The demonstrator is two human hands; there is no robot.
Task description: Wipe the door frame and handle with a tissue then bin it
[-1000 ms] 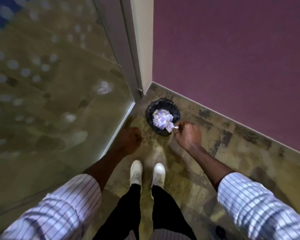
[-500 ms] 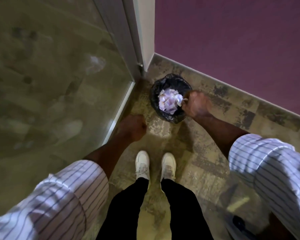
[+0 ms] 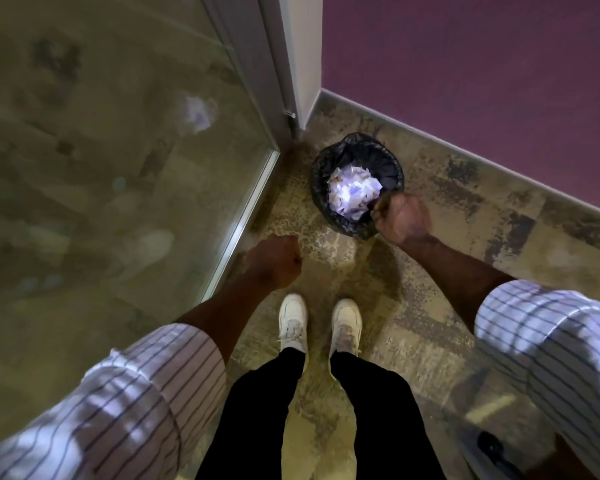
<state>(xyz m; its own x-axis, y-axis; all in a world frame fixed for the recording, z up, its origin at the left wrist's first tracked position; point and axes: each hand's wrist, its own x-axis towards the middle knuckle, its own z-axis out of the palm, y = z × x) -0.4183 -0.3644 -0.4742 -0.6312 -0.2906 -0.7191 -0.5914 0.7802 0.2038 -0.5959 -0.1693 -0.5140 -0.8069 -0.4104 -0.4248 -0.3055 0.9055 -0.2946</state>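
A small round bin (image 3: 388, 168) with a black liner stands on the floor in the corner. It holds a heap of crumpled white tissues (image 3: 352, 194). My right hand (image 3: 402, 220) hovers at the bin's near right rim with its fingers curled; I see no tissue in it. My left hand (image 3: 274, 261) hangs lower left of the bin as a loose fist, holding nothing. The grey door frame (image 3: 274, 64) rises behind the bin. No door handle is in view.
A glass door panel (image 3: 118, 168) with a metal bottom edge fills the left side. A purple wall (image 3: 465, 81) with a grey skirting runs along the right. My white shoes (image 3: 293, 320) stand on the mottled floor just short of the bin.
The tissue pinched in my right hand a second ago no longer shows there; that hand stays at the bin's rim. The view has tilted down and closer.
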